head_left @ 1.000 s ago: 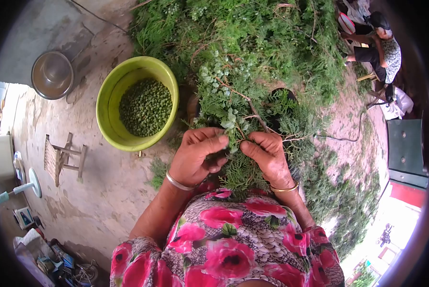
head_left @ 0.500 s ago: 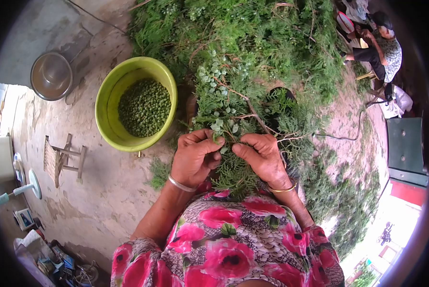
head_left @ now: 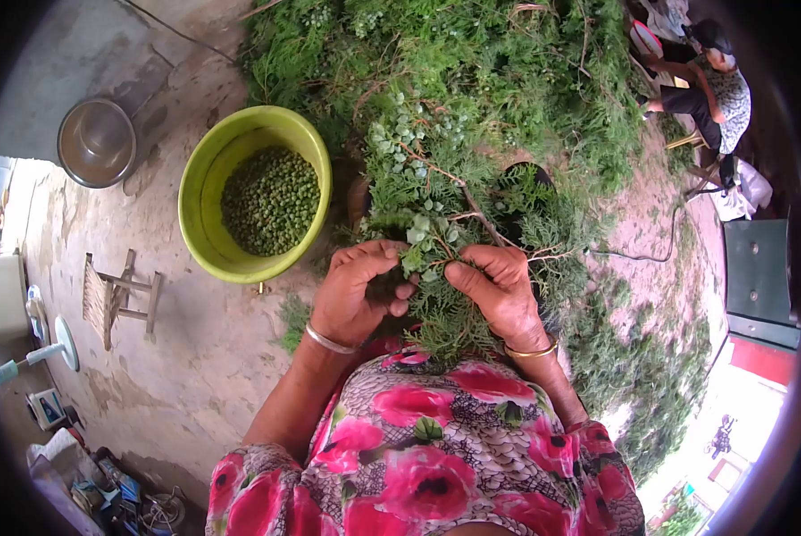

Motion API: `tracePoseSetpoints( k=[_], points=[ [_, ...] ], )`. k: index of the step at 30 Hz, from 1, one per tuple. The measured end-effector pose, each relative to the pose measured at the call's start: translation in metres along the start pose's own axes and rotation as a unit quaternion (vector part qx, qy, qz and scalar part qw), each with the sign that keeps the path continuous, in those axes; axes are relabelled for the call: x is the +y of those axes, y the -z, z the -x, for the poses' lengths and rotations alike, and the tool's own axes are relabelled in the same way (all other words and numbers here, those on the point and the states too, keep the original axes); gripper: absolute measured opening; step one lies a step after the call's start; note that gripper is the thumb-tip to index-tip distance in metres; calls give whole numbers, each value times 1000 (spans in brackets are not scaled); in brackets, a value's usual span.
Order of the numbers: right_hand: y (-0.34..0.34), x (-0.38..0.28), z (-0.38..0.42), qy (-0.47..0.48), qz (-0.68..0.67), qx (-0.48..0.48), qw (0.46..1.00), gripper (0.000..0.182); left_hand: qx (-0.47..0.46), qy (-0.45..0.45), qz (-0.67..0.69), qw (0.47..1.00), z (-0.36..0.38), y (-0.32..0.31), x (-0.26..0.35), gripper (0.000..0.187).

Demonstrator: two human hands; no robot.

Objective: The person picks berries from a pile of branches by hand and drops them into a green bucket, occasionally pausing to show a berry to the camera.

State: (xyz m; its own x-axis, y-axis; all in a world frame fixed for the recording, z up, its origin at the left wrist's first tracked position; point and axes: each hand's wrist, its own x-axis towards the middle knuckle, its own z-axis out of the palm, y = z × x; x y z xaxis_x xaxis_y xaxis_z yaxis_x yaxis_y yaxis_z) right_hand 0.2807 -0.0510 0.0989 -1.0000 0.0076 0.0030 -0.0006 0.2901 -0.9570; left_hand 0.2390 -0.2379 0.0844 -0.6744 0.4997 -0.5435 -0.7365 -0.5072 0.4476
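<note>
Green, scaly-leaved and studded with pale blue-green berries, one sprig (head_left: pixel 436 241) lies between two hands just above the lap of a floral dress (head_left: pixel 436 447). The left hand (head_left: pixel 358 290) has its grip narrow, fingertips pinched on the berry cluster at the sprig's near end; the right hand (head_left: pixel 499 290) holds the woody stem, thumb pressed against it. Each wrist carries one bangle, two in all. Left of the hands stand one wooden stool (head_left: pixel 119 295) on the concrete floor and one lime bowl (head_left: pixel 195 192), about half full of small green berries. Farther left sits one steel bowl (head_left: pixel 97 141). Beyond the hands a big heap of cut branches (head_left: pixel 472 71) covers the ground. At the far right one other person (head_left: pixel 717 89) sits bent over.
</note>
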Motion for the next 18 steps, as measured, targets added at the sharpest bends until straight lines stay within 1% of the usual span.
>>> tracePoseSetpoints(
  k=[1,3,5,9,11,12,14,15,17,18],
  points=[
    [0,0,0,-3,-3,-7,1000,20,-10,13,9,1000,2,-1,-1,10],
    [1,0,0,-6,-6,-13,1000,20,-23,-1,-2,1000,0,1,-3,11],
    [2,-1,0,-9,4,-41,999,20,-89,-2,-62,994,-2,0,-1,11],
    [0,0,1,1,24,-41,999,20,-112,3,-94,989,0,1,0,10],
    [-2,2,1,12,28,-33,999,18,-57,11,-92,994,3,-10,2,6],
    [-4,3,2,12,28,-33,999,18,-58,11,-92,994,3,-9,-1,6],
    [-6,5,3,30,42,-14,999,17,-14,-51,-121,991,1,-5,-7,7],
    [-7,5,3,30,42,-14,999,17,-14,-51,-121,991,1,-8,-8,7],
    [-9,6,4,31,53,-10,998,16,58,-141,-163,975,1,-15,-10,5],
    [-10,7,4,31,53,-11,998,16,58,-141,-163,975,1,-15,-10,5]
  ],
)
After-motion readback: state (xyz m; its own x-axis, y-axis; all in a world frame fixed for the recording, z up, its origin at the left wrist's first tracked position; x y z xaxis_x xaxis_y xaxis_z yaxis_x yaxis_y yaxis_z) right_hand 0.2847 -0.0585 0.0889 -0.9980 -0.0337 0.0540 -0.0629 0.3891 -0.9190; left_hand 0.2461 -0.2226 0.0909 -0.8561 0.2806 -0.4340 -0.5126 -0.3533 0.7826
